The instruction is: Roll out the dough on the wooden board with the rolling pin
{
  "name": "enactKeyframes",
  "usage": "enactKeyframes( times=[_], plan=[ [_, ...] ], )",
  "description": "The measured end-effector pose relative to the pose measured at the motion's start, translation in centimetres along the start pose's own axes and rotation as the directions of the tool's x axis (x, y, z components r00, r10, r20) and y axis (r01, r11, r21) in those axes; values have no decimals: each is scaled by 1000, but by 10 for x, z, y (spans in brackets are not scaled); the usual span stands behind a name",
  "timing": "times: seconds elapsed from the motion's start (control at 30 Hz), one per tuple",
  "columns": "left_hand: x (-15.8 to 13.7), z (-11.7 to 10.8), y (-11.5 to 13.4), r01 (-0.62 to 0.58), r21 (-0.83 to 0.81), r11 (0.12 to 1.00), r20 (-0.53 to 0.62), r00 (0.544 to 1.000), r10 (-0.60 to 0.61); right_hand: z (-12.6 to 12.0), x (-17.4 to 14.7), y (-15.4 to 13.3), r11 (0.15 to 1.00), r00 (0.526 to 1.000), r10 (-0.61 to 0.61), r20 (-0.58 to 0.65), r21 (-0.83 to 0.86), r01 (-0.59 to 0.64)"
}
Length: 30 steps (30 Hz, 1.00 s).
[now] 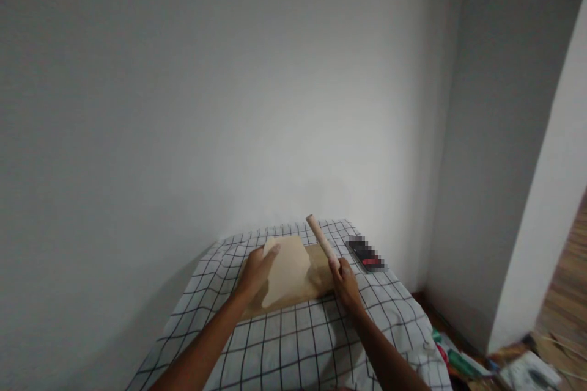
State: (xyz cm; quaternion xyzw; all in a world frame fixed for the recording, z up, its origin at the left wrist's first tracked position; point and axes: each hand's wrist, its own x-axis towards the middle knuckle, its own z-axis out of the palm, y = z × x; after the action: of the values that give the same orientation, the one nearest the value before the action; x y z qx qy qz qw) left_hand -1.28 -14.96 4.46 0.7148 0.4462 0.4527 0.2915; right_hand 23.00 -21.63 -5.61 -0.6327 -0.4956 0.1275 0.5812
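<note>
My left hand (257, 270) grips the left edge of a pale, flat sheet of what looks like rolled-out dough (290, 266), its thumb on top and the fingers hidden underneath. The sheet has an uneven outline and seems partly raised at the left. Beneath it lies a brown board (321, 284) on the checked cloth. In my right hand (345, 281) is a slim wooden rolling pin (321, 238), held by its near end. The pin is tilted, its far end pointing up and left, above the right side of the board.
A white cloth with dark checks (284, 345) covers the table. A dark, blurred-out flat object (365, 254) lies right of the board. Behind stands a pale wall (275, 104). Assorted items, one a green packet (463, 363), are on the floor at lower right.
</note>
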Motion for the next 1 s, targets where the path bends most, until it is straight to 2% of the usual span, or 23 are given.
enactKeyframes(
  times=[0.1, 0.17, 0.23, 0.27, 0.33, 0.37, 0.43, 0.57, 0.73, 0.87, 1.0],
  plan=[
    [18, -7, -4, 124, -38, 992, -48, 991, -126, -1, 0, -1, 1000, 1000, -5, -19, -1, 5],
    [25, -10, -14, 173, 70, 983, -149, 976, -161, -2, 0, -1, 1000, 1000, -4, -27, 5, 4],
    [25, -8, -27, 138, 272, 952, -199, 976, -85, -3, 0, -2, 1000, 1000, 6, -27, 26, -5],
    [20, -4, -33, 73, 389, 918, -158, 987, -11, -3, 0, -2, 999, 1000, 11, -24, 40, -10],
    [4, 9, -43, -126, 571, 811, 54, 992, 115, -5, -1, -3, 998, 1000, 21, -21, 64, -20],
    [-8, 18, -46, -222, 623, 750, 175, 974, 143, -5, -1, -3, 997, 999, 23, -21, 71, -22],
    [-34, 37, -50, -363, 662, 656, 347, 924, 161, -6, -1, -4, 997, 1000, 26, -16, 74, -25],
    [-70, 59, -51, -405, 713, 572, 364, 911, 192, -7, -2, -4, 997, 999, 34, 2, 71, -34],
    [-79, 43, -52, -503, 660, 558, 472, 856, 212, -8, -2, -4, 996, 999, 44, 20, 77, -45],
    [-79, 34, -53, -518, 652, 553, 474, 848, 235, -7, -1, -3, 998, 1000, 25, 9, 53, -25],
    [-78, 34, -54, -569, 621, 540, 505, 816, 281, -7, -1, -3, 998, 1000, 20, 1, 61, -20]
  ],
)
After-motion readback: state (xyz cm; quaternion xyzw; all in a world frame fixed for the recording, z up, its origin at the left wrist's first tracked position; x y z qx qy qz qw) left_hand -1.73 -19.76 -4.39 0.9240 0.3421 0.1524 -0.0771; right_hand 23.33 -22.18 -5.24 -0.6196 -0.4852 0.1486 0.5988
